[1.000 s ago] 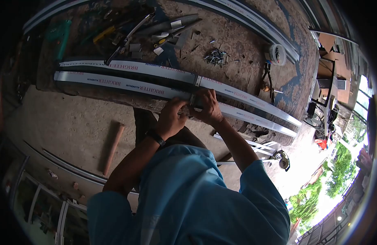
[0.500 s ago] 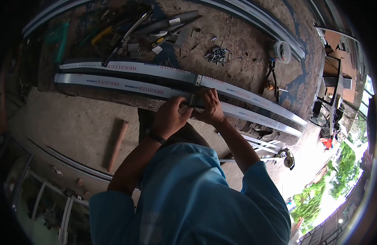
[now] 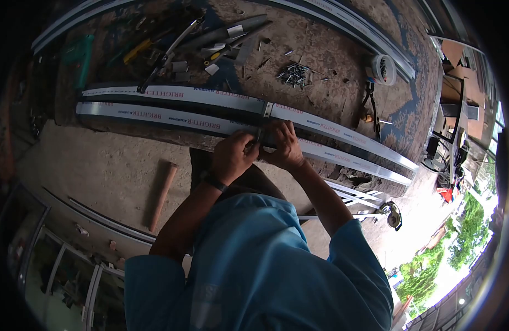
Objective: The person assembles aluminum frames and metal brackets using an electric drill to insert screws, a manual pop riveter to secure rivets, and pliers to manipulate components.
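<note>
Two long aluminium profiles with "BRIGHTER" printed film lie side by side along the table's near edge: the near profile and the far profile. My left hand is closed, thumb and fingers pinched together at the near profile's middle; what they pinch is hidden. Just beside it, my right hand has its fingers bent over the near profile, closed on it. A small metal bracket sits across the far profile, just beyond my hands.
On the patterned worktable lie a pile of rivets, a clear tub, pliers, a hacksaw and a green tool. More profiles run along the far side. A brown tube is on the floor.
My left hand's thumb and fingers have drawn closer together at the near profile. My right hand stays nearly in place. The whole view has shifted slightly.
</note>
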Demonstrator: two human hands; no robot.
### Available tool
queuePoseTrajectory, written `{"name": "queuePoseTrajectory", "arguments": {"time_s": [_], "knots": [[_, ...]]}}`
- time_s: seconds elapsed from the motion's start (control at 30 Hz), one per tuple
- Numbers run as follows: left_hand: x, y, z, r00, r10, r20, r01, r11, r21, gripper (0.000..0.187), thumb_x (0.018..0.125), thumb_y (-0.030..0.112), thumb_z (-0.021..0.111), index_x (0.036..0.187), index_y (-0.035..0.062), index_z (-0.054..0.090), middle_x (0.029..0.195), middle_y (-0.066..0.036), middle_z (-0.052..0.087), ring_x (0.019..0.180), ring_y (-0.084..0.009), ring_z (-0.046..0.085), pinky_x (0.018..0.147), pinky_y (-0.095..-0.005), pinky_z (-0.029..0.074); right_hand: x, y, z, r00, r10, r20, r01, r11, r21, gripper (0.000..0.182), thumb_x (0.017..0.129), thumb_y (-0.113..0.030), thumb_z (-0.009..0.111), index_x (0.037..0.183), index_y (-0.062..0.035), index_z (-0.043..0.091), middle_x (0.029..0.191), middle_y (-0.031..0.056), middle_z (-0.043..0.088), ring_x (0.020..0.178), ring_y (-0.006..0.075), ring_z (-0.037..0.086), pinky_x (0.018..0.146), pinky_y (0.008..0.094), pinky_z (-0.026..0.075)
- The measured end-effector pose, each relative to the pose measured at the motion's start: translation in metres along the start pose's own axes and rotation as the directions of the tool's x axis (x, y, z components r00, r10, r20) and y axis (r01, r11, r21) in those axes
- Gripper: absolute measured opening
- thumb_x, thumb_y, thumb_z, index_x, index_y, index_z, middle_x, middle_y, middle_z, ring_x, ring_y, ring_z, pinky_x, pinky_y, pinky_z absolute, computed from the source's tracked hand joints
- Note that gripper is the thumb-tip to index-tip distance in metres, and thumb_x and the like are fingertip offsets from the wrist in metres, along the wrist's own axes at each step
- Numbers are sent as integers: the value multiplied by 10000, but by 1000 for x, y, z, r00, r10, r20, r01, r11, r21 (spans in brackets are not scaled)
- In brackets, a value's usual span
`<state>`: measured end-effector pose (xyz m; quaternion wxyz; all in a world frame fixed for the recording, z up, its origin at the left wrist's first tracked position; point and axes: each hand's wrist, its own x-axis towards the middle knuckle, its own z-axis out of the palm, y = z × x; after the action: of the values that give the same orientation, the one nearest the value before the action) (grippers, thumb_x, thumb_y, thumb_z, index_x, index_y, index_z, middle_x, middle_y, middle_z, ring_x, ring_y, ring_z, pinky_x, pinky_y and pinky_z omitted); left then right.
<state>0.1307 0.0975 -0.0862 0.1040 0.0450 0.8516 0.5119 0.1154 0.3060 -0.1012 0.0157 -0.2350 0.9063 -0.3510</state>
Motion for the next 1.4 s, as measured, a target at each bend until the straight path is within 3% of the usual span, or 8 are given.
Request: {"name": "queuePoseTrajectory", "arguments": {"time_s": [0.4,0.47,0.53,0.67,0.9,1.17,1.27,1.4], "knots": [[2,7,-39,962,-100,253,129,987,-100,361,922,228,811,1207,54,674,1006,-77,715,797,-179,712,667,-341,578,0,1,-1,1000,-10,21,11,1000,-22,695,681,-242,923,1278,-36,631,1209,143,612,1121,388,589,962,505,512],[2,-9,-80,994,-71,82,93,943,-318,471,945,220,810,1345,72,611,1187,-55,660,859,-118,673,665,-301,577,-2,3,4,999,-32,-4,32,998,-61,663,701,-230,909,1270,-36,629,1190,146,609,1126,394,585,963,513,509],[24,-30,-155,963,88,-256,-85,996,26,524,959,198,798,1415,78,571,1316,-90,607,1014,-140,674,763,-305,600,-1,-3,1,1000,13,-9,-13,1000,-16,640,717,-229,897,1266,-41,626,1179,147,603,1129,395,580,965,513,508],[83,-92,-322,790,89,-606,285,823,492,826,912,528,798,1473,-10,516,1402,-224,607,1278,-340,620,1026,-451,532,-2,2,4,999,-24,-37,23,1000,-15,639,721,-242,890,1268,-51,619,1190,146,590,1130,388,570,966,506,505],[168,-219,-449,965,104,-243,114,664,739,972,815,555,855,1482,-52,490,1428,-284,596,1316,-458,589,1102,-501,476,-8,4,3,994,79,69,-78,997,-24,665,707,-256,903,1279,-63,623,1241,134,585,1142,367,562,995,495,501],[223,-235,-442,861,-367,-353,483,367,795,772,766,474,883,1292,-50,667,1323,-277,683,1261,-426,642,1065,-491,486,-6,3,-1,996,78,53,-80,997,24,672,703,-272,908,1283,-78,630,1264,122,590,1169,366,558,1013,506,498],[249,-359,-494,896,-231,-380,444,498,745,728,770,460,860,1276,-31,682,1262,-226,708,1186,-379,669,1033,-457,496,-5,1,-3,997,74,26,-74,997,17,701,655,-206,919,1278,-54,636,1231,139,603,1115,372,577,978,492,511],[224,-264,-520,846,-467,-257,533,732,424,579,862,327,787,1309,-20,661,1250,-163,691,1129,-286,649,977,-402,488,-6,1,-4,997,70,35,-71,997,24,704,655,-212,919,1280,-54,636,1234,143,600,1119,372,576,976,490,514]]}}
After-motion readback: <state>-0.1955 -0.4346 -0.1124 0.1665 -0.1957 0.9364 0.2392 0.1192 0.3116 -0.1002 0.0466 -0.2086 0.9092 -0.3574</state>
